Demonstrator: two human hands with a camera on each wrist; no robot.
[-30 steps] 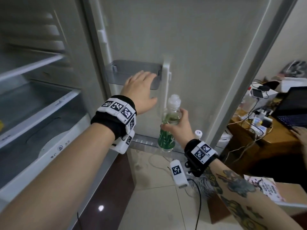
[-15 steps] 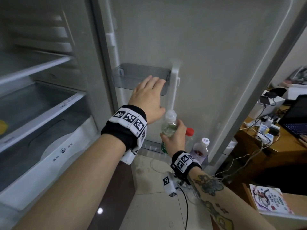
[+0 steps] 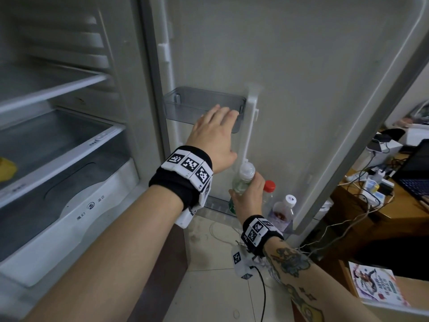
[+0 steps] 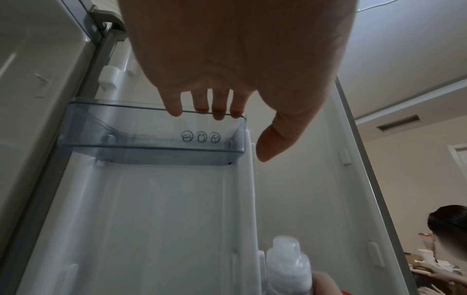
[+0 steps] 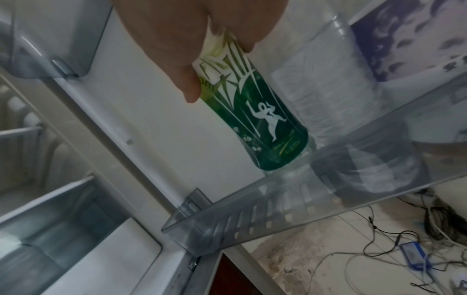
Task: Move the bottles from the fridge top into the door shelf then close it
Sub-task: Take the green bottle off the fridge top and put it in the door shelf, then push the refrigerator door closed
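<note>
Green-labelled plastic, the bottle (image 5: pixel 255 111) is gripped around its upper body by the right hand (image 3: pixel 247 198), its base just entering the lower door shelf (image 5: pixel 290 201) beside a clear red-capped bottle (image 3: pixel 269 191) and a white-capped one (image 3: pixel 284 211). It looks light, thin-walled and smooth, likely to dent under a hard squeeze and slip if wet; holding it just below the shoulder seems soundest. The left hand (image 3: pixel 213 138) lies with fingers (image 4: pixel 218 107) straight on the rim of the upper door bin (image 4: pixel 141 137), holding nothing.
</note>
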